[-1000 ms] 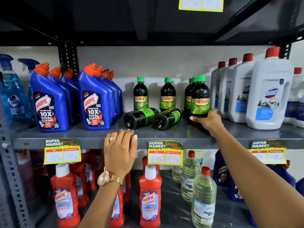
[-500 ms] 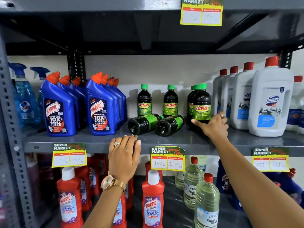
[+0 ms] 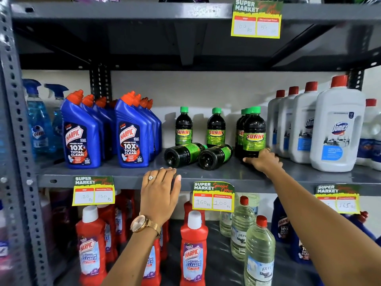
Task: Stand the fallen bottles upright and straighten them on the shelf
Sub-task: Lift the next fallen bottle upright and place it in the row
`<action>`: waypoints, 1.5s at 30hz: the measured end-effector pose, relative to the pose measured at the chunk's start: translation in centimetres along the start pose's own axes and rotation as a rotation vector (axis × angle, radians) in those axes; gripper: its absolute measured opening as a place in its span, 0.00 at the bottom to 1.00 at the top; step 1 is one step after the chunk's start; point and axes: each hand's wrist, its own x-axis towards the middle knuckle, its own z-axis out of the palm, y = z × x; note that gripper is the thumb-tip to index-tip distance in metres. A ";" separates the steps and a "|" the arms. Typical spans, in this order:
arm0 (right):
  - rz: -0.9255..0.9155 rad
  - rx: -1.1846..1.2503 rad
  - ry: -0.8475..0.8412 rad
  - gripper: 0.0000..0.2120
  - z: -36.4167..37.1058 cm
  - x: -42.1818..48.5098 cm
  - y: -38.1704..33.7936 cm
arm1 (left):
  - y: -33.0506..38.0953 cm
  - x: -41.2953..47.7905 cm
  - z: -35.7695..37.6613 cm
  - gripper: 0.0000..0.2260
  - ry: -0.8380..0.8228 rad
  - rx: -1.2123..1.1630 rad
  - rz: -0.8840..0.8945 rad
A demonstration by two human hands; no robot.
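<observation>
Two dark Sunny bottles with green labels lie on their sides on the middle shelf (image 3: pixel 115 178), bases towards me: one on the left (image 3: pixel 183 154) and one on the right (image 3: pixel 215 156), touching each other. Behind them two more Sunny bottles (image 3: pixel 183 129) (image 3: pixel 215 129) stand upright. To the right stands a row of upright Sunny bottles, its front one (image 3: pixel 254 133) held at the base by my right hand (image 3: pixel 262 162), thumb across the front. My left hand (image 3: pixel 160 195) rests flat over the shelf's front edge, just in front of the left fallen bottle and holding nothing.
Blue Harpic bottles (image 3: pixel 132 139) crowd the shelf left of the Sunny bottles, with blue spray bottles (image 3: pixel 38 124) beyond. White Domex jugs (image 3: pixel 336 133) stand at the right. Below are red Harpic bottles (image 3: pixel 193 250) and clear bottles (image 3: pixel 259 250). Price tags (image 3: pixel 213 196) hang off the edge.
My view has tilted upward, so the shelves sit lower in the frame. My right hand stays at the base of the front upright bottle, its grip shifting slightly. My left hand keeps its place.
</observation>
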 end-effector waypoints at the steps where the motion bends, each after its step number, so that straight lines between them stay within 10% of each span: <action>1: 0.003 0.000 -0.002 0.47 0.0 0.1 0.1 | 0.0 0.0 0.1 0.19 -0.001 0.000 0.006; 11: 0.006 0.057 0.166 0.55 0.0 -3.3 -0.7 | -0.6 -0.1 0.6 0.19 0.029 -0.015 0.042; 14: -0.223 -0.026 0.436 0.36 1.5 -6.0 -1.8 | -0.6 0.0 1.3 0.17 0.092 -0.021 0.034; 20: -0.107 0.257 -0.334 0.48 0.1 -5.7 -7.2 | -0.6 0.2 1.9 0.15 0.174 0.007 0.040; 26: 0.049 0.257 -0.532 0.41 1.1 -2.5 -8.7 | -0.7 -0.1 1.7 0.17 0.116 0.015 0.037; 29: 0.088 0.474 -0.455 0.29 2.3 -2.1 -7.8 | -0.7 0.0 1.6 0.16 0.110 -0.003 0.029; 32: 0.026 0.658 -0.262 0.38 3.5 -2.6 -6.4 | -0.5 -0.1 1.6 0.15 0.123 -0.018 0.030; 37: -0.165 0.462 0.090 0.38 3.7 -3.0 -5.7 | -0.6 0.0 1.5 0.17 0.093 -0.036 0.015; 45: -0.321 0.232 0.208 0.28 4.2 -4.0 -6.6 | -0.4 -0.1 1.0 0.18 0.061 -0.046 0.007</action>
